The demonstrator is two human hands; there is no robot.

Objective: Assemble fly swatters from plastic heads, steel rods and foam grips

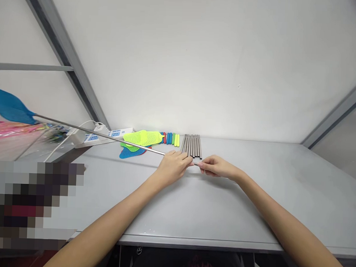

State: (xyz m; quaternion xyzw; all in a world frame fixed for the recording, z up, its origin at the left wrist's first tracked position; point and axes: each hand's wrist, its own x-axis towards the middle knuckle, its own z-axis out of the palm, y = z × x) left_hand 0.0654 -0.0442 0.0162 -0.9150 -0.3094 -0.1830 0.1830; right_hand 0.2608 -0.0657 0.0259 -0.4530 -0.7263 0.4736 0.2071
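A fly swatter (108, 136) with a long thin metal rod slants across the table toward the upper left, its blue mesh head (13, 106) reaching the picture's left edge. My left hand (174, 164) is closed around the near part of the rod. At the rod's right end, the fingertips of my right hand (218, 166) pinch the metal tip, with a short bare stretch showing between both hands. Just behind my hands lies a row of several metal tubes (192, 145).
Yellow-green swatter heads (142, 138) lie over blue ones (132, 152) at the back. Beside them are several coloured grips (169, 138). A white power strip (119, 133) with cables stands at the left, near plastic-wrapped items (14, 131). A pixelated patch covers the lower left.
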